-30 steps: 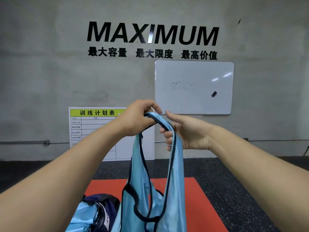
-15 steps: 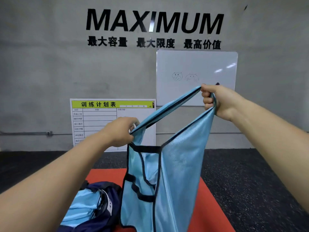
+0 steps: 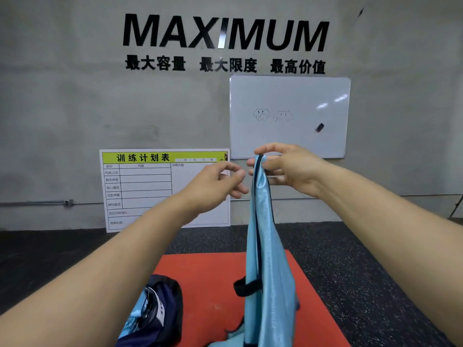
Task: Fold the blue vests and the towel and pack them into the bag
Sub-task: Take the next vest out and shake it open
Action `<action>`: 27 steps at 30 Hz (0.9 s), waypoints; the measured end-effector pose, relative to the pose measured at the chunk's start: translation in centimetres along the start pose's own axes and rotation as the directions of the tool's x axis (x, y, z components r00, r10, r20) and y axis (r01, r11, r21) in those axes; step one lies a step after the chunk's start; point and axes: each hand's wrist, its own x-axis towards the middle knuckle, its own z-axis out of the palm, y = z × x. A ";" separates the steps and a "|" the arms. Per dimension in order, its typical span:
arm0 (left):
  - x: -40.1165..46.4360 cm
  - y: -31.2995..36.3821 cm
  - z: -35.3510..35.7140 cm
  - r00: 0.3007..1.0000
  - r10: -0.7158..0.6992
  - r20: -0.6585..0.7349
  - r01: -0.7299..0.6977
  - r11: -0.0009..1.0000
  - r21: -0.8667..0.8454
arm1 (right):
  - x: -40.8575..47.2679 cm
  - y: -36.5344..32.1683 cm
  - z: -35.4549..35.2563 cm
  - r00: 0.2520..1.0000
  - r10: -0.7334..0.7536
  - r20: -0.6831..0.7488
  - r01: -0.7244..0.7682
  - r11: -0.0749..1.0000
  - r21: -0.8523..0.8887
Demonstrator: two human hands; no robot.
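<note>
- Right hand (image 3: 288,169): raised at chest height, thumb and fingertips pinching top edge of blue vest (image 3: 266,259); vest hangs straight down from the pinch, bunched into a narrow vertical strip w/ dark trim along its left edge.
- Left hand (image 3: 215,186): just beside the vest top, not touching it; fingers loosely curled, thumb and forefinger near each other, holding nothing.
- Vest lower end: reaches down past bottom of view, in front of red mat (image 3: 200,291); a dark trim loop sticks out on its left side approx. halfway down.
- Bag (image 3: 172,304): dark navy, lying on the mat at lower left of the vest, mouth open toward camera; light blue fabric (image 3: 139,311) visible inside, type cannot be told.
- Mat: lies on dark speckled floor (image 3: 363,271).
- Training chart (image 3: 145,189): white w/ green header, leaning at base of grey wall (image 3: 62,96), partly behind left forearm.
- Whiteboard (image 3: 290,116): mounted on wall above right hand, two small doodles and a dark eraser (image 3: 319,127) on it.
- Lettering "MAXIMUM" (image 3: 225,32): black, on wall above the whiteboard.
</note>
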 end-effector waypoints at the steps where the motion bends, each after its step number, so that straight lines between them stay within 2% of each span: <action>1: 0.0 0.3 0.7 1.000 -0.013 0.011 0.013 0.998 -0.057 | 0.2 0.2 0.4 1.000 -0.014 -0.020 0.013 0.999 -0.038; 4: 0.2 0.2 2.1 0.998 -0.057 -0.026 0.054 0.993 -0.105 | 0.6 0.8 1.0 0.995 -0.035 -0.095 0.026 0.995 -0.100; 9: 0.8 -0.1 2.5 0.989 -0.103 -0.104 0.081 0.976 -0.201 | 0.5 1.3 0.9 0.997 0.026 -0.071 -0.033 0.995 -0.092; 14: 1.4 -0.8 1.6 0.975 -0.044 -0.216 0.037 0.999 -0.037 | -0.2 1.7 -0.2 0.979 0.202 0.027 -0.202 0.979 0.005; 16: 1.6 -1.1 1.1 0.969 -0.066 -0.238 0.051 0.996 -0.069 | -0.4 1.8 -0.6 0.977 0.209 0.030 -0.211 0.976 0.055; 18: 1.4 -1.2 0.9 0.972 -0.081 -0.220 0.059 0.993 -0.106 | -0.7 2.2 -0.6 0.970 0.231 0.075 -0.230 0.973 -0.018; 21: 1.1 -1.1 1.0 0.978 -0.074 -0.193 0.046 0.988 -0.144 | -1.1 3.2 0.7 0.929 0.329 0.170 -0.270 0.915 -0.300; 22: 1.0 -1.0 1.1 0.980 -0.069 -0.186 0.040 0.987 -0.156 | -1.1 3.6 1.2 0.924 0.337 0.179 -0.273 0.912 -0.306; 27: 0.6 -0.8 0.8 0.981 -0.065 -0.180 0.032 0.984 -0.178 | -0.6 5.2 2.0 0.959 0.266 0.093 -0.270 0.962 0.034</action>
